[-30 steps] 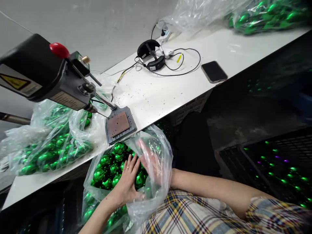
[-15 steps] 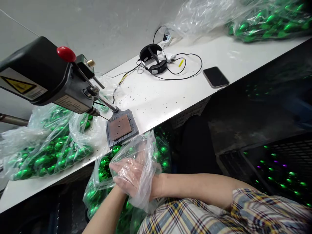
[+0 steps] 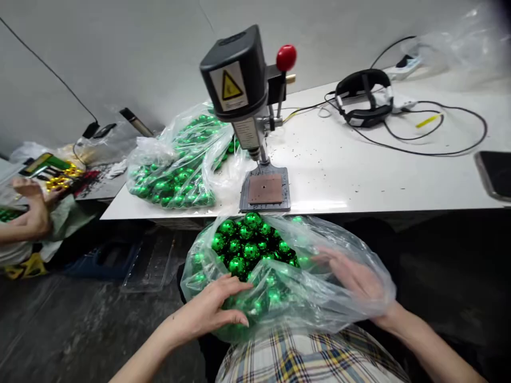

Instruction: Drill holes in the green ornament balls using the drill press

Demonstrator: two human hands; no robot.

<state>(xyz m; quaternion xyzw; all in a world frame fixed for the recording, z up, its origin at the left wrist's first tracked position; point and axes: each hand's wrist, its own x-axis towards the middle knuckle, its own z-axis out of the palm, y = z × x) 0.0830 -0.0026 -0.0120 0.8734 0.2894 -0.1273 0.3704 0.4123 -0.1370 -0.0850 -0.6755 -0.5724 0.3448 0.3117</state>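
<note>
A loose plastic bag [image 3: 315, 303] of shiny green balls [image 3: 251, 250] is held close against the plaid shirt [image 3: 287, 356], just below the near edge of the table [image 3: 315, 183] and in front of the drill [image 3: 235, 80]. The bag is stretched sideways, its long axis running from left to right, and uncovered balls are shown at its far left part. By the left hand [image 3: 217, 306] the bag's near left side is touched; its fingers are parted from the thumb and nothing is seen gripped. From these fingers the uncovered balls are found ahead and slightly to the right, and they are nearer to this hand than to the right hand [image 3: 355, 274]. The latter is seen through the plastic, its fingers straightened rather than clenched; whether it is inside or behind the bag cannot be told.
</note>
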